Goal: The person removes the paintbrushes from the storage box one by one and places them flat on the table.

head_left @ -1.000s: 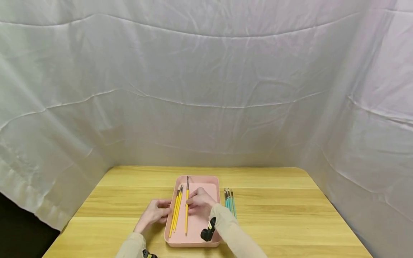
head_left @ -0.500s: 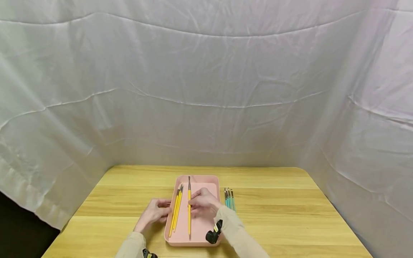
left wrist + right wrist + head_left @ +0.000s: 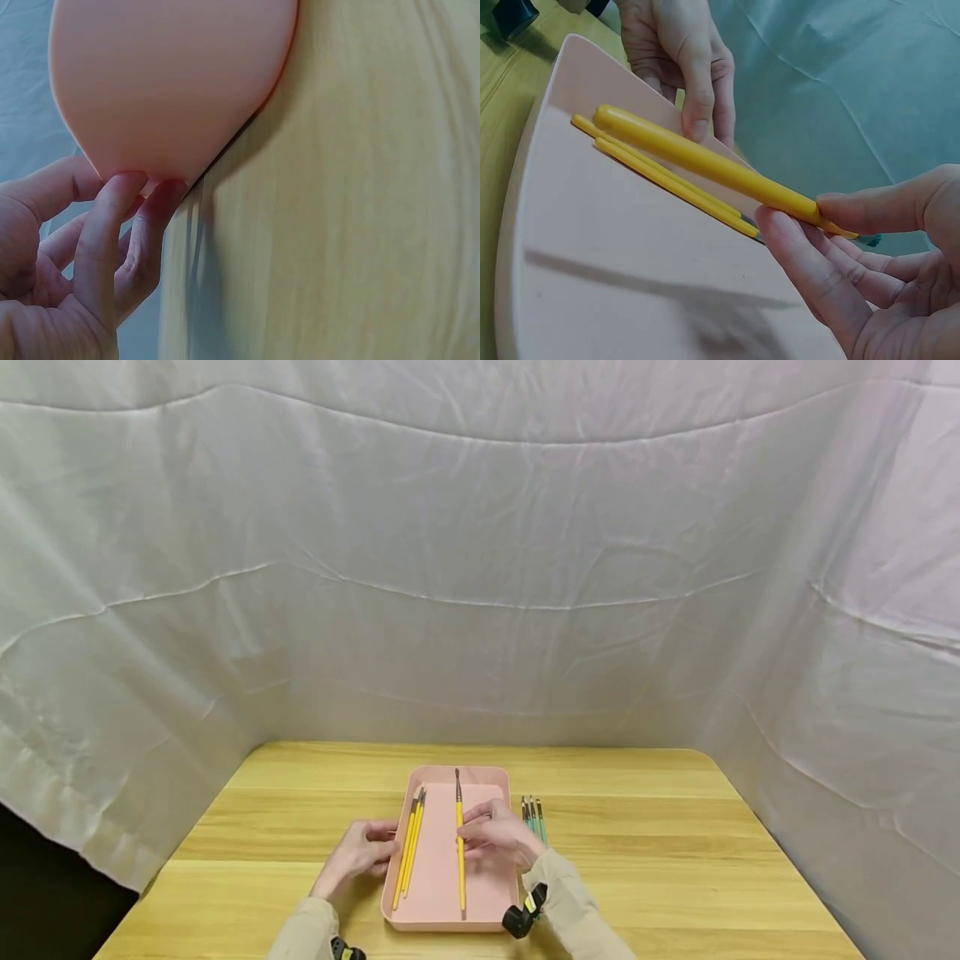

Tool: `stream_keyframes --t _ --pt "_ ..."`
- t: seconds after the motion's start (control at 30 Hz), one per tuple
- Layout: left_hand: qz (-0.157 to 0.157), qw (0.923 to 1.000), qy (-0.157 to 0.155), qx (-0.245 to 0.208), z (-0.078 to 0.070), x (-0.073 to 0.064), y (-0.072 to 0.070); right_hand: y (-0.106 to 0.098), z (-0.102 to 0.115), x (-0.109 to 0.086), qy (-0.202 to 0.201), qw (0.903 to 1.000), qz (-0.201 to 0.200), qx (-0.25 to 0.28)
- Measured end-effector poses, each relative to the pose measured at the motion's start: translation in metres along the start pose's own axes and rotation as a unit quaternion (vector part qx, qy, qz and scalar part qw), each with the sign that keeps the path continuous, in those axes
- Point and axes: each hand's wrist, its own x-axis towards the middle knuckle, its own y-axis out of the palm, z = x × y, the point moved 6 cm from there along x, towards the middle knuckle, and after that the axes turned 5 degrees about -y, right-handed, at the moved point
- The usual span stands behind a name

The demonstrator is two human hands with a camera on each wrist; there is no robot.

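Right hand (image 3: 501, 833) clamped on a yellow paintbrush (image 3: 461, 860), thumb and fingertips pinching the handle partway along. Brush held above the floor of a pink tray (image 3: 487, 897), bristles pointing to the far end, butt of the handle toward the near end; its shadow falls on the tray floor. Left hand (image 3: 362, 852) at the tray's left side, gripping the rim, fingers on both inner and outer faces of the wall. Inside, along that same left side, at least two other yellow brushes (image 3: 409, 856) lie close together, bristles also pointing away. Just right of the tray, on the wooden tabletop (image 3: 637, 843), a small group of teal-handled brushes (image 3: 533, 817), partly hidden by the right forearm. Pale curtain (image 3: 480, 543) hangs behind
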Motion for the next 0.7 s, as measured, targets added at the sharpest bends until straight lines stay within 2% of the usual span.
stream_keyframes --t 0.47,0.7 --pt "-0.007 0.9999 -0.006 0.005 0.000 0.001 0.000 -0.029 -0.002 -0.028 -0.036 0.9993 -0.010 -0.008" --pt "-0.005 1.0000 -0.007 -0.003 0.002 0.001 0.000 -0.042 -0.007 -0.040 -0.043 0.9989 -0.010 0.013"
